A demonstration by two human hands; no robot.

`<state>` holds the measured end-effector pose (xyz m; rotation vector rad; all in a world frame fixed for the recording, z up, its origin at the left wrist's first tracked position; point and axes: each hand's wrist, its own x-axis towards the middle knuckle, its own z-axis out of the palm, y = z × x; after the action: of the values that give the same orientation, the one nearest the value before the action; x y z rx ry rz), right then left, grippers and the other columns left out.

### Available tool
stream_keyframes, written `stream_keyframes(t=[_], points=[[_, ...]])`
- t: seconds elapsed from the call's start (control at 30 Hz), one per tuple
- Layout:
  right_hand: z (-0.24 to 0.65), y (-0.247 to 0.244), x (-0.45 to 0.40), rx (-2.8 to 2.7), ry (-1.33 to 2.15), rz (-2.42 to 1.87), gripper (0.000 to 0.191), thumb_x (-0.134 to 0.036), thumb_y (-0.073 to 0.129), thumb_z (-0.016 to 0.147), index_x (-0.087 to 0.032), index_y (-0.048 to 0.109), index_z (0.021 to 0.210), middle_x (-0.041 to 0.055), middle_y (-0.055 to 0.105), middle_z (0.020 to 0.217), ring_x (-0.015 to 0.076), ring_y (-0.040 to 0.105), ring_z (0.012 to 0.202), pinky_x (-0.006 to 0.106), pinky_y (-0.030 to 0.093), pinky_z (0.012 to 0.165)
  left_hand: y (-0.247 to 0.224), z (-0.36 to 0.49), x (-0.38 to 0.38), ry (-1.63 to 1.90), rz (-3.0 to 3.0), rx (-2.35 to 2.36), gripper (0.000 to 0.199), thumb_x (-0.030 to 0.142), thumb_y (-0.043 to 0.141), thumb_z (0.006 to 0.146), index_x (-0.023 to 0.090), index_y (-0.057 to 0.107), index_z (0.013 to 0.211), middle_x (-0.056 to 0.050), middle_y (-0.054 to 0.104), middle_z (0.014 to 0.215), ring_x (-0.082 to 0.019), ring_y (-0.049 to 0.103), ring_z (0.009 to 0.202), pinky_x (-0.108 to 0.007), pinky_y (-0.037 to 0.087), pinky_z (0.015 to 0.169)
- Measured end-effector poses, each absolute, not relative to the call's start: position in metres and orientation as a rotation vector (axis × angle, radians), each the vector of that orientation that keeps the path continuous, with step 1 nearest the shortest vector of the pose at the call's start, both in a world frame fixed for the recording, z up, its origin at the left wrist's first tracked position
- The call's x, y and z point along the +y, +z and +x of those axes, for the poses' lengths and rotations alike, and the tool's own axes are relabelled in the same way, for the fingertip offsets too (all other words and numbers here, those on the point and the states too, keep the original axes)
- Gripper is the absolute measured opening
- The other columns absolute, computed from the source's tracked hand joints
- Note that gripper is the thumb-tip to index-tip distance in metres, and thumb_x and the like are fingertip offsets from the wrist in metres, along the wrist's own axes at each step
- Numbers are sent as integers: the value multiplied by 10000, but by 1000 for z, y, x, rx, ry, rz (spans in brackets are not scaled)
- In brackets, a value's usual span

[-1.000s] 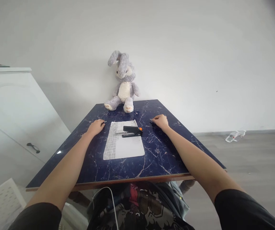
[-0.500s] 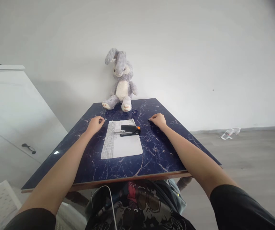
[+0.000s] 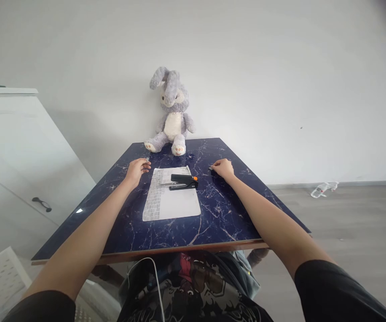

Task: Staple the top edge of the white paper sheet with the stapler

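Observation:
My left hand is over the table left of the paper, its thumb and forefinger pinched on a small silvery piece, the other fingers partly spread. My right hand rests on the table right of the paper, fingers closed on a small dark piece, too small to name. Between my hands a white paper with a grey brick-like pattern on its left lies flat. A black stapler with an orange tip lies across it, touched by neither hand.
A grey plush rabbit sits at the back of the dark blue marbled table, against the wall. On the left stands a white cabinet. A clear plastic item lies on the floor at right. A white cable hangs over my shirt.
My left hand has turned and risen slightly, its small piece now higher and its lower fingers more spread. My right hand has stayed in place. The view has shifted slightly.

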<state>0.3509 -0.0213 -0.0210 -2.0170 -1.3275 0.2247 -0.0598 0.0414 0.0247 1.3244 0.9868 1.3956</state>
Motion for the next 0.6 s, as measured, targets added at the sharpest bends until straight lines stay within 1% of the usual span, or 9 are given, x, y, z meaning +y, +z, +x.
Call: stream_keyframes(t=[0.4, 0.6], points=[[349, -18, -23, -1345, 228, -2040, 148, -277, 745, 802, -242, 855, 893, 64, 809, 914, 218, 747, 893, 288, 568, 827, 32, -59, 36, 1315, 1264, 885, 182, 348, 606, 733, 166, 598, 726, -62, 653, 742, -151, 588, 641, -267, 486, 595], [349, -18, -23, -1357, 245, -2045, 160, -284, 742, 796, -239, 853, 902, 57, 809, 909, 218, 747, 890, 283, 565, 821, 28, -60, 39, 1292, 1336, 912, 191, 335, 664, 753, 155, 618, 711, -49, 644, 719, -134, 584, 608, -248, 464, 568]])
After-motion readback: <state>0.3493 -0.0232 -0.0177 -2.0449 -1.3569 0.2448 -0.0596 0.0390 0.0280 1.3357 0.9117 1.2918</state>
